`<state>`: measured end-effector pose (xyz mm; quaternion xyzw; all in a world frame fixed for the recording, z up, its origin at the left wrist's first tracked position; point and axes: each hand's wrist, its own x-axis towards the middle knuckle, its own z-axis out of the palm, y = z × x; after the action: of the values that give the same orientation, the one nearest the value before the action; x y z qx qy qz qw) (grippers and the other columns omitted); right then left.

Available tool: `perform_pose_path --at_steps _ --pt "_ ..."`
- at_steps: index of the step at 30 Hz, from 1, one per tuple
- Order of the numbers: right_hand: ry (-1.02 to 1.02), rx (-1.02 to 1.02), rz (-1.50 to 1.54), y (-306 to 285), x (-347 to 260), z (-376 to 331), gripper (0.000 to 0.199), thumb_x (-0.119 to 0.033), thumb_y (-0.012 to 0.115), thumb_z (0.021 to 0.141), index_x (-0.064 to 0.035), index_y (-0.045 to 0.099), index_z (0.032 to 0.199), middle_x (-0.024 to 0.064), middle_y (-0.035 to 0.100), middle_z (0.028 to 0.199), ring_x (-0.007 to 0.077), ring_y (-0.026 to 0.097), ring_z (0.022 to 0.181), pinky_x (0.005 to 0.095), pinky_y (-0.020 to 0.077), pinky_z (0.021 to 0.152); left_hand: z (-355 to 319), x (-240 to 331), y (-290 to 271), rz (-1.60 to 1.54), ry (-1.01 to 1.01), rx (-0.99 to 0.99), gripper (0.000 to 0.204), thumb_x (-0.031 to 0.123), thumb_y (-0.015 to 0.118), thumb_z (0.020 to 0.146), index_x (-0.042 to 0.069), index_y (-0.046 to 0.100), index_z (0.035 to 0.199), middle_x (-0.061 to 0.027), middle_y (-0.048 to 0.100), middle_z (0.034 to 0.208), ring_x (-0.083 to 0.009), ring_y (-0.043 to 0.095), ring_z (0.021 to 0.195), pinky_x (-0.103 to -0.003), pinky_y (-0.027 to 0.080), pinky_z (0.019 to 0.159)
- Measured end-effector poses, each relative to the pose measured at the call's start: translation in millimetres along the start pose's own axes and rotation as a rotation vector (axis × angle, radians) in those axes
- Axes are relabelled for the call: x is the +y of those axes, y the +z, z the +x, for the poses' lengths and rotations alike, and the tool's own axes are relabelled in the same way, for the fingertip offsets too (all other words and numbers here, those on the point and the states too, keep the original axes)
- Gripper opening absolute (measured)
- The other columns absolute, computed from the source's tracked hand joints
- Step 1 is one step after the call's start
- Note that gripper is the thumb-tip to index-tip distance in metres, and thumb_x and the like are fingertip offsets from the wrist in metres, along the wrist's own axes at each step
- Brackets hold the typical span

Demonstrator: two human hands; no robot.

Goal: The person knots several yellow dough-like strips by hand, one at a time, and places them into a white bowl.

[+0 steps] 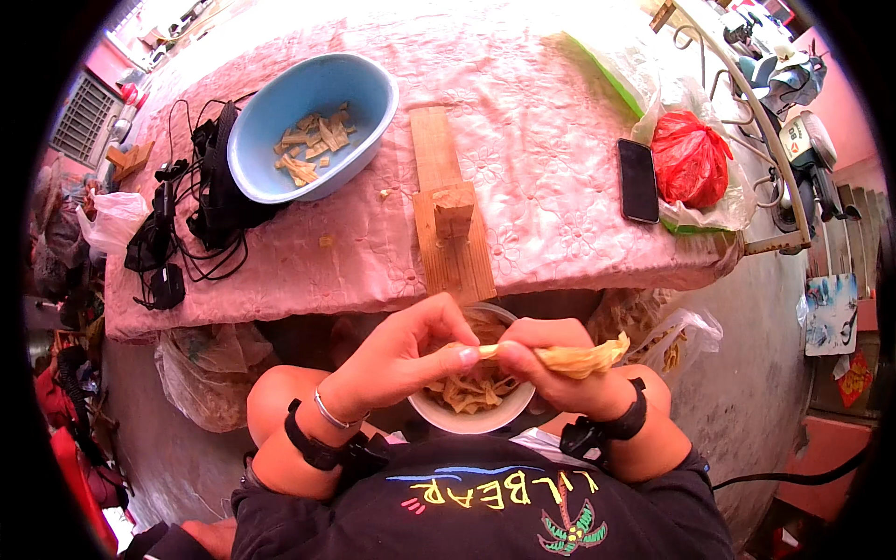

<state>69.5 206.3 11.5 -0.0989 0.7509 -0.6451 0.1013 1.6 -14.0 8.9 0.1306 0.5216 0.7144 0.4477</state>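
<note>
Both hands work close together above a white tub [469, 426] between my knees. My left hand [397, 359] pinches the narrow end of a wrinkled yellow strip [593, 358] between thumb and forefinger. Right beside it, my right hand [560, 369] is closed around the same strip, whose wide, ruffled end sticks out to the right. The strip looks like dried food; its exact kind is hard to tell. Several similar yellowish pieces [471, 392] lie in the tub, partly hidden by my hands.
Ahead stands a table with a pink quilted cloth [355, 247]. On it are a blue basin [252, 140] with cut pieces [327, 135], black straps and cables [168, 233], a wooden stand [439, 173], a phone [638, 180] and a red bag [691, 159]. Plastic bags [210, 373] sit below.
</note>
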Motion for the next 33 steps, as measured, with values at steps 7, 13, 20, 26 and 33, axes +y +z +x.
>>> perform_pose_path --at_steps 7,13,20,26,33 --pt "0.294 0.069 0.462 9.5 -11.6 5.0 0.036 -0.025 0.049 0.103 -0.0036 0.058 0.075 0.0016 0.054 0.066 0.0091 0.049 0.059 0.0241 0.0412 0.056 -4.0 -2.9 -34.1 0.065 0.254 0.217 0.013 0.004 0.07 0.085 0.005 0.058 0.091 -0.0031 0.059 0.092 -0.0109 0.057 0.085 -0.026 0.046 0.079" --pt "0.61 -0.617 0.417 3.8 3.6 12.8 0.045 -0.043 0.055 0.099 -0.0027 0.064 0.081 0.0041 0.064 0.069 0.0104 0.061 0.063 0.024 0.0494 0.061 7.6 11.2 0.5 -0.163 0.253 0.224 0.045 0.0 0.066 0.083 0.006 0.047 0.123 -0.0032 0.05 0.091 -0.0083 0.054 0.074 -0.022 0.047 0.063" --pt "0.28 -0.128 0.553 9.4 24.0 25.6 0.036 -0.019 0.071 0.091 -0.0056 0.049 0.116 0.0008 0.061 0.089 0.0054 0.059 0.073 0.0205 0.0477 0.061 11.3 -16.4 -9.3 0.067 0.1 -0.061 0.047 0.003 0.065 0.09 0.006 0.043 0.131 -0.002 0.049 0.105 -0.01 0.056 0.094 -0.025 0.049 0.081" --pt "0.176 0.248 0.357 -5.8 58.1 55.2 0.016 -0.012 0.066 0.093 -0.0033 0.055 0.098 0.0008 0.06 0.081 0.0068 0.059 0.069 0.0224 0.0507 0.06 27.8 -18.6 -33.7 0.453 0.156 0.343 0.021 0.014 0.068 0.092 0.002 0.062 0.108 -0.0046 0.065 0.083 -0.0089 0.06 0.077 -0.026 0.05 0.072" --pt "0.104 0.399 -0.071 1.1 74.2 73.0 0.022 -0.015 0.068 0.09 -0.0015 0.055 0.101 0.0118 0.064 0.078 0.0237 0.065 0.069 0.0344 0.0527 0.063 47.2 -31.8 -54.0 0.738 0.216 0.574 0.013 0.014 0.066 0.09 0.003 0.063 0.097 -0.0131 0.064 0.076 -0.0206 0.063 0.069 -0.032 0.049 0.066"
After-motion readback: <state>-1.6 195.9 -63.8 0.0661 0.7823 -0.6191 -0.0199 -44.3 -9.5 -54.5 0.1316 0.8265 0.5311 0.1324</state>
